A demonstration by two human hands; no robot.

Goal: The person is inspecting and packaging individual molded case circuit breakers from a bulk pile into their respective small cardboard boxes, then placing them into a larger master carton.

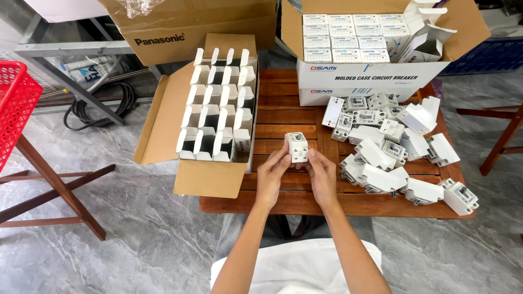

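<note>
Over table's [283, 202] bare mid strip: L hand [271, 173] & R hand [321, 173] both clamped on white breaker [297, 147].

One head-worn camera looks steeply down and forward from above the seated person, close over the counter [283, 117]. The forearms enter from the bottom edge, and floor [136, 228] shows on both sides.

Breaker unit [297, 147] held over counter [283, 122], between both hands. Carton of open sleeves [215, 114] lies to the left. Loose breaker pile [392, 149] lies to the right. Carton of packed boxes [354, 38] stands behind the pile.
</note>
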